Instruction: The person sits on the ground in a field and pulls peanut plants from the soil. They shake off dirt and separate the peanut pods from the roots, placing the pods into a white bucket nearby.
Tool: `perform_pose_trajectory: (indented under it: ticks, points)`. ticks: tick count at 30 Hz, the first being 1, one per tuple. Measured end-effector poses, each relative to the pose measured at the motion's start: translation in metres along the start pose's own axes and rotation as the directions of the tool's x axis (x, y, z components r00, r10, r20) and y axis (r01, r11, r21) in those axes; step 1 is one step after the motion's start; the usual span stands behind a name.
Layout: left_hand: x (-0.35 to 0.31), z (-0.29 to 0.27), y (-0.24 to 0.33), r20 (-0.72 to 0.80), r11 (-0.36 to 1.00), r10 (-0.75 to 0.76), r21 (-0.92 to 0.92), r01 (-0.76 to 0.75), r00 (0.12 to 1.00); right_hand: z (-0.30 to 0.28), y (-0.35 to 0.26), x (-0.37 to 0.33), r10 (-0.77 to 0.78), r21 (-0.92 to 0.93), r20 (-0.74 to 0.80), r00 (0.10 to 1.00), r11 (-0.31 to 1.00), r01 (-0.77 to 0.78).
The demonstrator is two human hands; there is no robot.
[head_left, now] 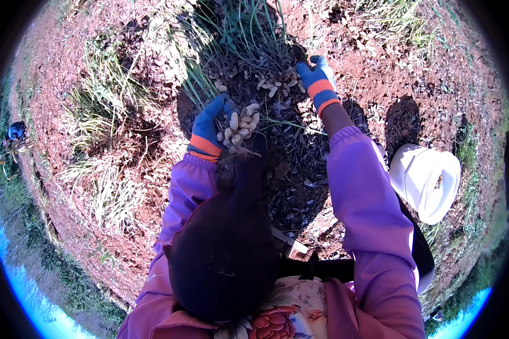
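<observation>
Your blue-and-orange-gloved left hand (210,120) holds a knobbly, pale-tan peanut cluster (242,125), its long axis slanting toward your likewise gloved right hand (317,74), well apart. Whether your right grips anything, I cannot tell.

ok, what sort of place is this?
Outdoors, most likely a peanut field: bare reddish soil, clumps of long green stems across it, and a bunch of pale pods that look like peanuts in the gloved left hand.
</observation>
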State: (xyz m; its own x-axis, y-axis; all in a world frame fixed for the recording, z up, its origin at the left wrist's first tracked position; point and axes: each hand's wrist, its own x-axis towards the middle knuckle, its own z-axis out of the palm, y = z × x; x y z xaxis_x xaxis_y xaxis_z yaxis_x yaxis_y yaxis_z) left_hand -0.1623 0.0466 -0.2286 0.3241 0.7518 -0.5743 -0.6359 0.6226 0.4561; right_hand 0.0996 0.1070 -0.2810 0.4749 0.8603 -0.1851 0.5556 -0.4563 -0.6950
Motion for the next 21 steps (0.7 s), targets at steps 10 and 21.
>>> perform_pose_trajectory:
  ticks: [10,21]
  points:
    - [0.000,0.028,-0.010,0.153,0.979,-0.032,-0.194,0.061,0.988,0.001,-0.045,-0.141,-0.071,0.855,0.514,0.855,0.124,-0.504]
    - [-0.015,0.068,-0.011,0.171,0.995,-0.064,0.084,0.050,0.983,-0.042,-0.068,-0.163,-0.156,0.923,0.244,0.957,0.340,-0.180]
